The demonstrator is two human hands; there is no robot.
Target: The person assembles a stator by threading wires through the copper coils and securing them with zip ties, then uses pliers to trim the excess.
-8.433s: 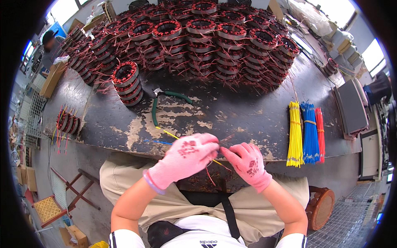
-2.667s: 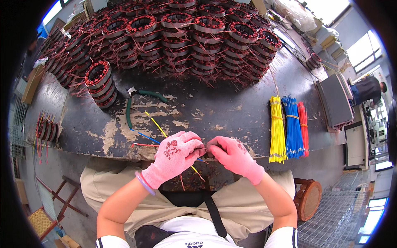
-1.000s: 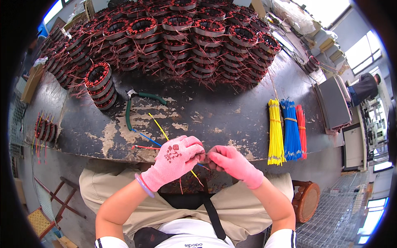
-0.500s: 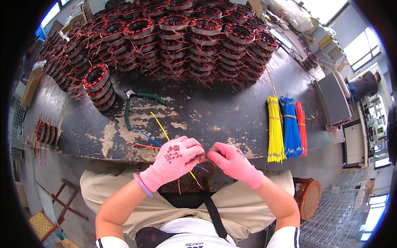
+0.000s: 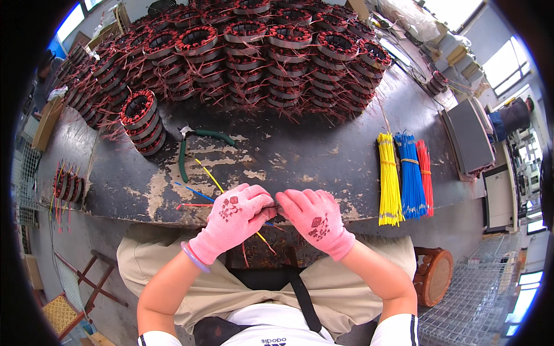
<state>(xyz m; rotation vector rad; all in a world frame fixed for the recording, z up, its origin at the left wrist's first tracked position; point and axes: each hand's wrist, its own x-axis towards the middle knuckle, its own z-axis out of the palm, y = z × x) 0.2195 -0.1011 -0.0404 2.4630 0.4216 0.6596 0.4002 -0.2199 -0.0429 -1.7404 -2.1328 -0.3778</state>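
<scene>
My left hand [image 5: 236,214], in a pink glove, is closed over a yellow wire [image 5: 210,176], a blue wire [image 5: 195,191] and a red wire [image 5: 193,205]. The three fan out past it on the far left side, and their other ends hang below the hand at the table's front edge. Right beside it, my right hand [image 5: 314,220], gloved alike, has its fingers pinched together, tips meeting the left fingertips. Something small and dark shows between the fingertips, but the fingers hide what it is. Green-handled pliers [image 5: 183,158] lie beyond my left hand.
Stacked motor stators [image 5: 242,63] with red windings fill the table's far side. A smaller stator stack [image 5: 141,122] stands at left, and more stators [image 5: 69,184] lie near the left edge. Bundled yellow wires [image 5: 389,181], blue wires [image 5: 410,179] and red wires [image 5: 425,176] lie at right.
My right hand has moved left and turned its back up, its fingers now against the left fingertips. My left hand and the wires have shifted slightly left.
</scene>
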